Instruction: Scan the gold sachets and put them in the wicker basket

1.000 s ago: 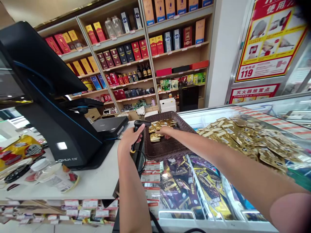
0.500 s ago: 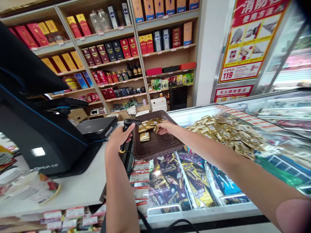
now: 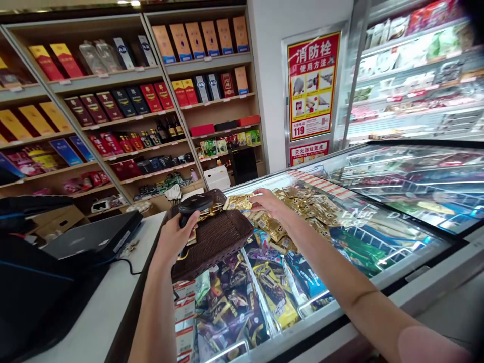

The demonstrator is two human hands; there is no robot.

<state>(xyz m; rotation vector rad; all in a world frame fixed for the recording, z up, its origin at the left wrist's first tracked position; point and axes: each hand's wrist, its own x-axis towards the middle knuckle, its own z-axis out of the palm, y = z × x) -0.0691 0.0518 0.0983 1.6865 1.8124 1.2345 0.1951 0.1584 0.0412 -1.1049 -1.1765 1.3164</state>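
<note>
Purple packs (image 3: 227, 310) lie nearby, inside a glass-topped chest (image 3: 434, 290). Over the left part of a brown woven basket (image 3: 223, 232), the left hand (image 3: 172, 236) grips a black scanner (image 3: 196, 202). The right hand (image 3: 267, 201) pinches a gold packet (image 3: 237, 202) by its right end at the basket's far, right-hand edge; whether it touches the rim is hard to tell. Past that hand spreads a heap of similar packets (image 3: 308, 206); stocked shelves (image 3: 132, 118) and a red poster (image 3: 313, 85) stand behind.

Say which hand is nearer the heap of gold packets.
Right. The right hand, holding a gold packet, is close beside the heap of gold packets; the left hand, holding the scanner, is farther away, across the brown basket from it.
</note>
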